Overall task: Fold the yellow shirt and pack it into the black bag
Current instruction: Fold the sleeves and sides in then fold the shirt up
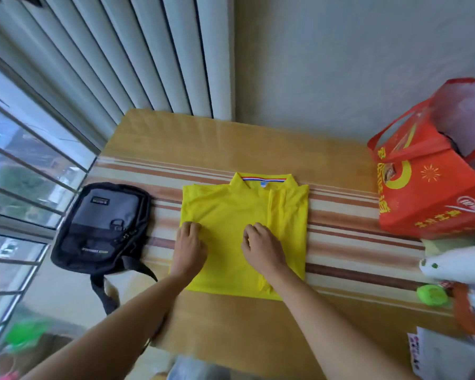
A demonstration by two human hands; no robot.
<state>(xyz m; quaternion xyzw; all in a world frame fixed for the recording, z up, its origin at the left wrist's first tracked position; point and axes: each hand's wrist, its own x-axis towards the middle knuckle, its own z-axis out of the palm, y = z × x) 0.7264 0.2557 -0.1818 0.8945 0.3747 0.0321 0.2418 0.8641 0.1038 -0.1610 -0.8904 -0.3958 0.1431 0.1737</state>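
The yellow shirt (231, 207) lies folded into a rectangle in the middle of the wooden table (231, 138), collar at the far side. My left hand (188, 248) rests on its left edge with the fingers bent onto the cloth. My right hand (261, 248) presses on the shirt's middle, its fingers also bent down on the fabric. Whether either hand pinches the cloth is not plain. The black bag (102, 226) lies flat at the table's left edge, just left of the shirt, with its strap hanging off the front.
A red gift bag (433, 187) stands at the right edge of the table. In front of it lie a white bottle (458, 264), a green lid (432, 294) and papers. A window with bars fills the left side, and a radiator stands behind the table.
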